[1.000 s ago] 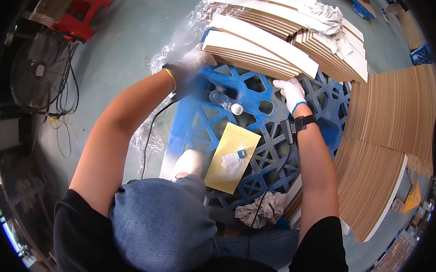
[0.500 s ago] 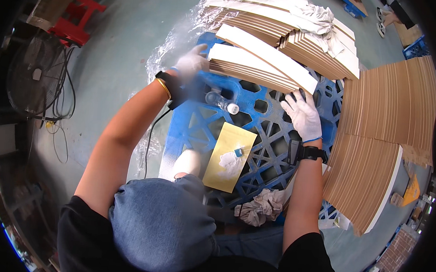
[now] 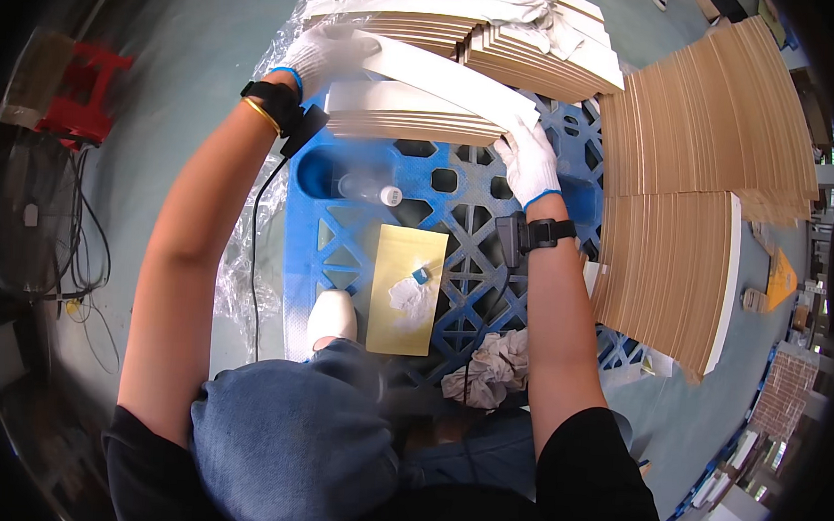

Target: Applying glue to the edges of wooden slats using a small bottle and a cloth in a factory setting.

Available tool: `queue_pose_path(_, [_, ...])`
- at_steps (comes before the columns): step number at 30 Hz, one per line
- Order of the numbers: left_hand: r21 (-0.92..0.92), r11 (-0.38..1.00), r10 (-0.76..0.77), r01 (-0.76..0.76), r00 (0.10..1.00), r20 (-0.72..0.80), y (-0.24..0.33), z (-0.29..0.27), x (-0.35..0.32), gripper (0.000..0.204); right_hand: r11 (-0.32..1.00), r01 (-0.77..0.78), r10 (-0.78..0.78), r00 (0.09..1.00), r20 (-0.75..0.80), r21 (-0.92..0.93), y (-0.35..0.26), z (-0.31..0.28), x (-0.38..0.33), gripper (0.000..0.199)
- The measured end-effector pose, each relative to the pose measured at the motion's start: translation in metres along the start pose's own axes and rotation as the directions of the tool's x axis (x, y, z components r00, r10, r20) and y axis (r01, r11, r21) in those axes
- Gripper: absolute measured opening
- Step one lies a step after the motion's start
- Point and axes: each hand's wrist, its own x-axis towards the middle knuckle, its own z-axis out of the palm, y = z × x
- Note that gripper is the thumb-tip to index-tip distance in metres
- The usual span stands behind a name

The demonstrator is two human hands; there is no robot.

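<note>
A long white-faced board (image 3: 450,78) lies slantwise across the top of a short stack of similar boards (image 3: 415,125). My left hand (image 3: 314,59), in a white glove, is closed around its left end; the fingertips are blurred. At the other end, my gloved right hand (image 3: 532,167) grips the board's corner, with the thumb side toward me. The stack rests on a blue plastic pallet (image 3: 458,206). A clear bottle with a white cap (image 3: 390,196) lies in front of the stack. Nearer me is a yellow sheet (image 3: 399,330) with white powder and a small blue cube (image 3: 421,275) on it.
More white-topped boards (image 3: 531,68) stand behind, with a cloth (image 3: 543,17) draped over them. Tall stacks of brown board (image 3: 698,115) rise on the right. A crumpled rag (image 3: 487,368) lies near my knees. Plastic film (image 3: 246,289) and a black cable (image 3: 256,243) run along the left.
My left hand has moved from beside the stack onto the slanted board's left end. My right hand has closed on its right end. The whole view has shifted.
</note>
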Motion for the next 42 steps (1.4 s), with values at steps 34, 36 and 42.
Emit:
queue_pose_path(34, [-0.502,0.831,0.029,0.238,0.884,0.467,0.200,0.203,-0.217,0.062,0.819,0.242,-0.343,0.934,-0.104,-0.520,0.011,-0.010,-0.255,0.063])
queue_pose_path(36, [-0.612,0.715,0.038,0.337,0.856,0.516,0.199,0.200,-0.221,0.065,0.897,0.300,-0.319,0.948,-0.006,-0.324,-0.001,-0.016,-0.266,0.063])
queue_pose_path(42, [-0.750,0.133,0.067,0.648,0.749,0.659,0.196,0.187,-0.219,0.080,0.798,-0.122,-0.057,0.959,0.276,0.590,-0.024,-0.022,-0.282,0.057])
